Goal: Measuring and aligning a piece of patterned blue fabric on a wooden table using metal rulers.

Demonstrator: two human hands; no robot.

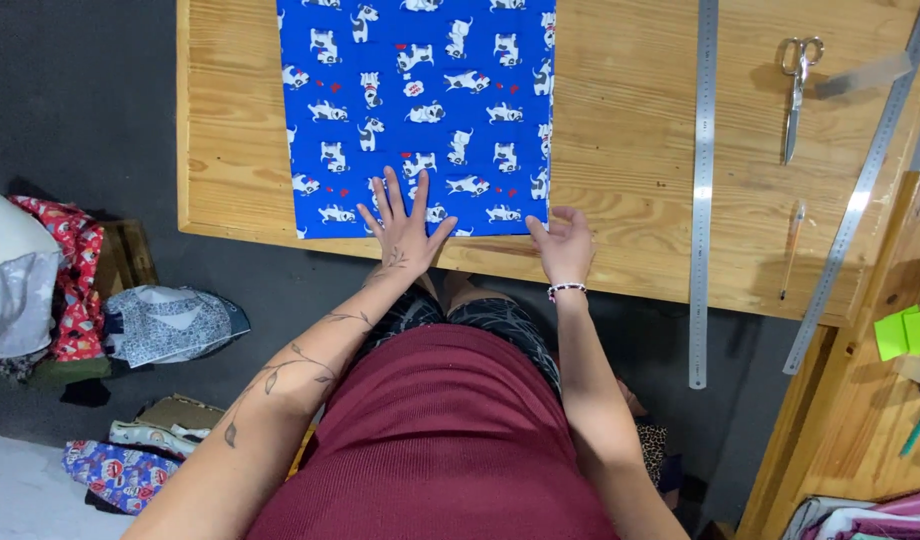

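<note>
A piece of blue printed cotton (420,110), patterned with small white cartoon dogs and red specks, is laid flat on a pale wooden worktable (630,150), its near edge running close to and parallel with the table's front edge. The left hand (405,232) is pressed flat on the fabric's near edge, fingers spread wide, nothing gripped. The right hand (563,245) is set at the fabric's near right corner; its fingers are curled at the edge, but whether the cloth is pinched cannot be told from this view. The step in hand is judged to be smoothing and squaring of the cloth. A light, even outward stroke would be called for next, so that the thin weave is not dragged askew or rippled. The cloth appears matte, limp and free of creases where it lies. To the right of the right hand, well apart, a long steel ruler (702,190) is laid across the table and overhangs its front edge; beyond it lie a thin pencil-like marker (791,250), steel scissors (798,95) and a second steel ruler (860,190), slanted. The wood shows knots and a satin finish.
</note>
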